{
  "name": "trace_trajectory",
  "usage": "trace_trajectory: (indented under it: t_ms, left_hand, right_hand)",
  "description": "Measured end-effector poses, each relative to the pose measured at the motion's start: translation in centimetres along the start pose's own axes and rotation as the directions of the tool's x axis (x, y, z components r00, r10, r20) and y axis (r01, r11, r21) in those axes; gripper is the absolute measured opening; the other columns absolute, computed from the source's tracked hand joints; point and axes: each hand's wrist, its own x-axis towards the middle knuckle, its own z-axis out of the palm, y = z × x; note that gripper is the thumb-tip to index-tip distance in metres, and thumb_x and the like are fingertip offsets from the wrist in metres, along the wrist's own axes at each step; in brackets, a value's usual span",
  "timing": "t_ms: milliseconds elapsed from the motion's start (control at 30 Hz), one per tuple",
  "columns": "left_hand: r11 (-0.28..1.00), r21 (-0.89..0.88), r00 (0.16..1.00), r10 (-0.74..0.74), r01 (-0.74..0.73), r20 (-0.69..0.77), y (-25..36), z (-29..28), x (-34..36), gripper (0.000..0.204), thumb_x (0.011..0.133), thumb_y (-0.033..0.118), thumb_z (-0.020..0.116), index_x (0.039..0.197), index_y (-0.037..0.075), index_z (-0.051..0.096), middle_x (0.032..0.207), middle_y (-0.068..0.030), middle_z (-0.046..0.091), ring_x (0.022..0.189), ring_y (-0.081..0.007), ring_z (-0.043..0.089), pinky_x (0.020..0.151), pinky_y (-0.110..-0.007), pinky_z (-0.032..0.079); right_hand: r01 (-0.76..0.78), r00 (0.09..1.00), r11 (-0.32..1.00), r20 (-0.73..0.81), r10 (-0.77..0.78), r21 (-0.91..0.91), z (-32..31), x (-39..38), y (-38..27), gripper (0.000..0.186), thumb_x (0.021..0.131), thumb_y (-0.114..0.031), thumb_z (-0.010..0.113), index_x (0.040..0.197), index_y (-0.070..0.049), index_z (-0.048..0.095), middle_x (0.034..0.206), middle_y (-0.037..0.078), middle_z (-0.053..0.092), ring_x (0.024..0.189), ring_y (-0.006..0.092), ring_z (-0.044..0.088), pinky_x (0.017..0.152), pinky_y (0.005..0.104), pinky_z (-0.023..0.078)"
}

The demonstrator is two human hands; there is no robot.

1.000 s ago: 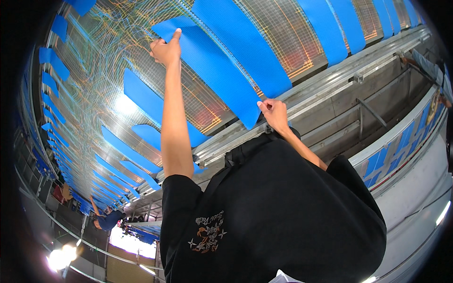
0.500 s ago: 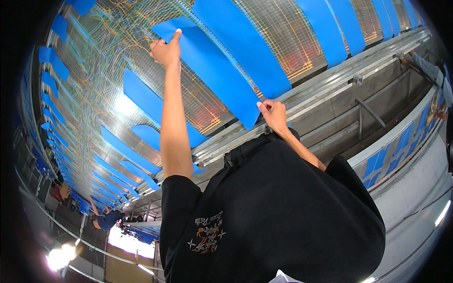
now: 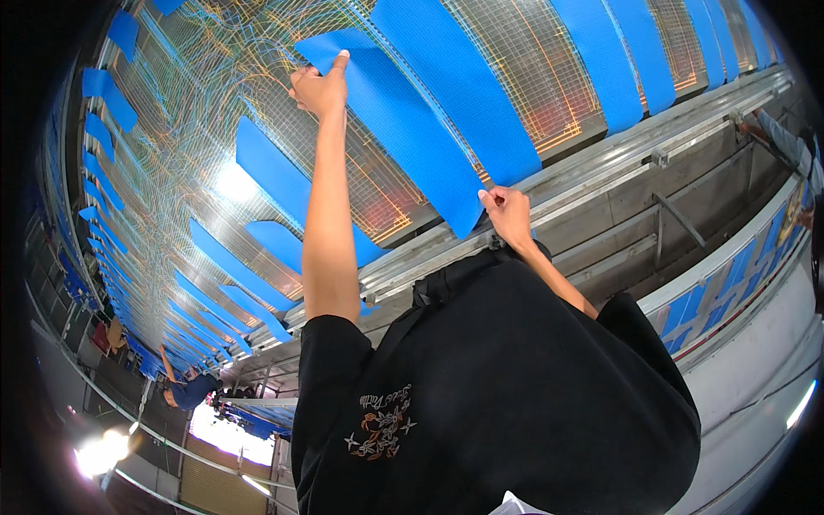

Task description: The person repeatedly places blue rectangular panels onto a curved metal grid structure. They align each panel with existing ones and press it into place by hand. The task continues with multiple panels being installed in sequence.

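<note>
My left hand (image 3: 321, 89) grips the upper end of a blue textured strip (image 3: 405, 137), thumb on its face and fingers curled beside its left edge. My right hand (image 3: 507, 215) pinches the lower right corner of that same strip near the edge of a long metallic panel (image 3: 549, 103) covered in fine coloured grid and wavy lines. A second wide blue strip (image 3: 459, 69) lies alongside to the right, and another (image 3: 279, 172) sits left of my left forearm. Many similar strips run along the panel in both directions.
A metal rail (image 3: 627, 159) borders the panel, with frame bars (image 3: 678, 219) beside it. A second panel with blue rectangles (image 3: 704, 300) is at right. A co-worker in dark blue (image 3: 190, 393) reaches up at far left; another person's arm and grey sleeve (image 3: 785, 150) show at far right.
Between half a second ago and now the view has shifted slightly, putting the panel and hands a little further right in the picture. Both hands keep their hold on the strip.
</note>
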Motion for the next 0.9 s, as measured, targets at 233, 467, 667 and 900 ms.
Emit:
trace_trajectory:
  t_ms: [233,467,667,900]
  left_hand:
    - [1.0,0.003,1.0,-0.006,0.006,-0.015,0.0,-0.1,-0.1,0.058,0.076,0.047,0.093,0.084,-0.003,0.065,0.134,-0.0149,0.053,0.145,-0.0472,0.031,0.124,-0.073,0.01]
    - [1.0,0.016,1.0,-0.013,0.013,-0.011,-0.7,0.2,0.2,0.053,0.077,0.047,0.092,0.088,0.0,0.071,0.139,-0.0148,0.051,0.145,-0.0449,0.031,0.124,-0.071,0.009]
    - [0.998,0.057,1.0,0.016,-0.015,-0.015,-0.8,0.3,-0.1,0.049,0.077,0.051,0.091,0.097,0.008,0.079,0.144,-0.0148,0.049,0.141,-0.0405,0.033,0.123,-0.068,0.011]
    - [0.899,0.201,0.832,0.436,-0.388,-0.342,0.4,0.4,-2.6,0.079,0.086,0.053,0.084,0.144,0.007,0.057,0.151,-0.0188,0.047,0.144,-0.0442,0.034,0.12,-0.066,0.026]
  right_hand:
    - [-0.005,1.0,1.0,0.012,0.005,-0.03,-0.1,0.0,0.0,0.035,0.096,-0.027,0.075,0.08,0.004,0.07,0.061,0.014,0.061,0.053,0.0238,0.055,0.056,0.0419,0.043]
    - [-0.004,1.0,1.0,0.007,0.004,-0.024,0.0,0.0,0.0,0.036,0.096,-0.027,0.075,0.079,0.004,0.07,0.061,0.014,0.061,0.053,0.0244,0.055,0.056,0.0424,0.044]
    - [0.014,1.0,1.0,-0.003,-0.014,-0.02,0.1,0.0,0.1,0.035,0.096,-0.027,0.075,0.08,0.004,0.07,0.061,0.015,0.06,0.052,0.0255,0.055,0.056,0.0426,0.044]
    - [0.013,1.0,0.999,-0.012,-0.013,-0.037,0.1,0.2,-0.1,0.037,0.096,-0.027,0.074,0.078,0.004,0.068,0.06,0.016,0.058,0.052,0.0268,0.052,0.056,0.0433,0.043]
